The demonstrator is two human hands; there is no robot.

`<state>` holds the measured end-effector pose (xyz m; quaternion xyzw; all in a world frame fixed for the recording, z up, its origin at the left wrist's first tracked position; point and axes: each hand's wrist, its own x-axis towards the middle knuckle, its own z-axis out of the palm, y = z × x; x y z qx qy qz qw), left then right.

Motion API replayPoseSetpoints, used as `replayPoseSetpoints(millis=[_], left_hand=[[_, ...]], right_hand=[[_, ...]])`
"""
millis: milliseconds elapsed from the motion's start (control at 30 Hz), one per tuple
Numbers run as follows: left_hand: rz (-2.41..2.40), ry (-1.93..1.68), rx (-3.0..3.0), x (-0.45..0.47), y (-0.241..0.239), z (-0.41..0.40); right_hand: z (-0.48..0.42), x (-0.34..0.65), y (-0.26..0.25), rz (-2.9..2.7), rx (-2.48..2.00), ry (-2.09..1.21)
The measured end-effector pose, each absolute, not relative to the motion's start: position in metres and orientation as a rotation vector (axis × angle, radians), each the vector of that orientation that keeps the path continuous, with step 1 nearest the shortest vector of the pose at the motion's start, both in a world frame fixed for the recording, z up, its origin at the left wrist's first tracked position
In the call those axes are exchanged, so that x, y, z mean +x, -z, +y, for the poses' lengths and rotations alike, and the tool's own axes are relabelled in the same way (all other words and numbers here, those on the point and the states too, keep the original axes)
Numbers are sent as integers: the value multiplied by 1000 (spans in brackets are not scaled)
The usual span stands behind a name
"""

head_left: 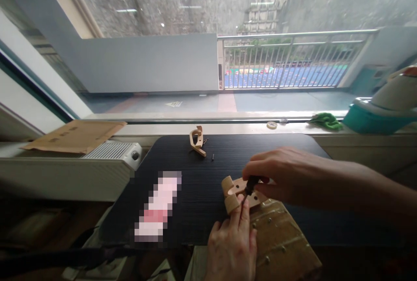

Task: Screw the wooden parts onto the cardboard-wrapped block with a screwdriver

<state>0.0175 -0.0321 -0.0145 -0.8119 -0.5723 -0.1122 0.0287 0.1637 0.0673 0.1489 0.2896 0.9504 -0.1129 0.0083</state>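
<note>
My right hand (272,172) is closed round the dark handle of a screwdriver (250,184), its shaft pointing down and left. Beneath it is a light wooden piece (232,203) with rounded blocks at its left end and dark holes in its flat part. My left hand (233,237) lies with its fingers stretched out, the fingertips on the wooden piece beside the screwdriver's shaft. Whether they steady a screw there I cannot make out. Right of my left hand, a brown wooden block (280,233) with small metal studs touches the wooden piece.
Farther back on the black table (192,194) lie a curved wooden part (196,142) and a small metal pin (213,157). A blurred-out pink item (158,207) is at the left. On the sill are a tape roll (271,125), a green cloth (327,120) and a teal container (371,118).
</note>
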Motion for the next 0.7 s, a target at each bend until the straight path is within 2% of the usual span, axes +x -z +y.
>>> replayPoseSetpoints(millis=[167,333,500,700], left_hand=[[-1805,304,-2488,19,14,-31],[-1827,276,-2485,19,9,-32],[-1864,253,-2481,21,5,-32],[-1955,212,-2497,24,1,-31]], right_hand=[[58,175,-110,3192,1147,664],[50,176,-80,3300,1237,1149],[49,171,-68,3412,1456,1009],[47,170,-63,3514,1315,1044]])
